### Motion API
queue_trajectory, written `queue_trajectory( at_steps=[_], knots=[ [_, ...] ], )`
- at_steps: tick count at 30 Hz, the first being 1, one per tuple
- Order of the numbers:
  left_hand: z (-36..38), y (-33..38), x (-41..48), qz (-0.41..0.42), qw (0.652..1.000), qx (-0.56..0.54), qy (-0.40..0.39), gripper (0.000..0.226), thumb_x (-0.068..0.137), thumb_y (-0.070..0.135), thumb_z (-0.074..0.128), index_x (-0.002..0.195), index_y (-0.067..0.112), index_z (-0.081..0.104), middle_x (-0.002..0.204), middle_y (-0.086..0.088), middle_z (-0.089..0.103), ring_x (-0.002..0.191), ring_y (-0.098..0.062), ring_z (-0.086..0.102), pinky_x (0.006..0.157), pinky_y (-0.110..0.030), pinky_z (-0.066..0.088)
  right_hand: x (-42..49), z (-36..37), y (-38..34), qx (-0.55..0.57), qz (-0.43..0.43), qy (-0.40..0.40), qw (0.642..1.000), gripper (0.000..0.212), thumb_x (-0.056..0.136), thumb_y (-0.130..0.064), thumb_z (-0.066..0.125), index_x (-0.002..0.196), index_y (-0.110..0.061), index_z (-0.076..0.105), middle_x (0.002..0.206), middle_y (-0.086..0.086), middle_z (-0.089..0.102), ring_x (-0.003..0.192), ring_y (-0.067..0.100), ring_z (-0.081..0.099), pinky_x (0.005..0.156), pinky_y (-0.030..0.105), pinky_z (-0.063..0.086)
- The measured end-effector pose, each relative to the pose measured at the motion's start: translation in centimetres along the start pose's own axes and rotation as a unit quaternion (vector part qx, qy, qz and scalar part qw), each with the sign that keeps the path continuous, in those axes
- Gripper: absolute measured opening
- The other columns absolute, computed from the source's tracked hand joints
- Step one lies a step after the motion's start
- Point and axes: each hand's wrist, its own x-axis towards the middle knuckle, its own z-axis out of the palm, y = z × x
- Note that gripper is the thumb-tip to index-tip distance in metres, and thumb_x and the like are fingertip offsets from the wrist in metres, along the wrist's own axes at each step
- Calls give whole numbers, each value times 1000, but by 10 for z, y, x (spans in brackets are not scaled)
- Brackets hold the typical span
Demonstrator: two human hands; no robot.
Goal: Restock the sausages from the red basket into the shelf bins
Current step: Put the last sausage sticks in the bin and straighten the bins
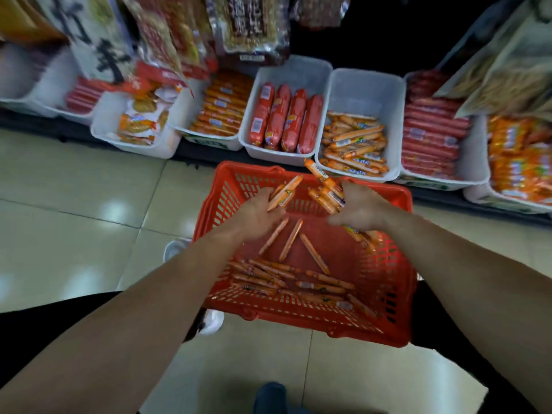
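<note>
Both hands grip bundles of thin orange sausages: left hand (263,209), right hand (358,209). Below them, the red basket (388,333) holds many more; the matching bin (363,85) ahead is partly filled.

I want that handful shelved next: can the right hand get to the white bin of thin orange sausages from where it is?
Probably yes. The right hand, gripping sausages above the red basket, sits just in front of that bin, whose top is open with nothing between.

A shop aisle: white shelf bins (363,85) of packaged sausages (285,119) along a low shelf edge, hanging snack packets (254,25), tiled floor (74,189).
</note>
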Motion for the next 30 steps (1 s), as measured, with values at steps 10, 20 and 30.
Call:
queue_trajectory(
  at_steps=[10, 20, 30],
  knots=[
    [-91, 99, -29, 92, 994, 58, -14, 46, 103, 35, 51, 144, 26, 34, 106, -8, 62, 80, -21, 62, 64, -33, 46, -49, -147, -33, -63, -51, 59, 995, 34, 72, -30, 84, 93, -18, 60, 82, 1, 68, 77, 16, 65, 71, 33, 51],
    [-76, 96, 39, 51, 998, 48, -6, 46, 101, 34, 54, 143, 26, 38, 100, 0, 61, 75, -14, 62, 58, -24, 43, 43, -145, 21, -69, -2, 23, 997, 33, 72, -32, 83, 95, -23, 60, 89, 2, 69, 82, 18, 66, 78, 39, 56],
    [-79, 75, 85, 10, 998, 4, 64, 43, 102, 28, 53, 142, 23, 40, 86, 2, 58, 66, -11, 58, 44, -10, 40, 156, -108, 46, -203, -27, -10, 979, 55, 77, -43, 79, 117, -17, 50, 96, -2, 62, 88, 23, 60, 75, 36, 50]
  ],
)
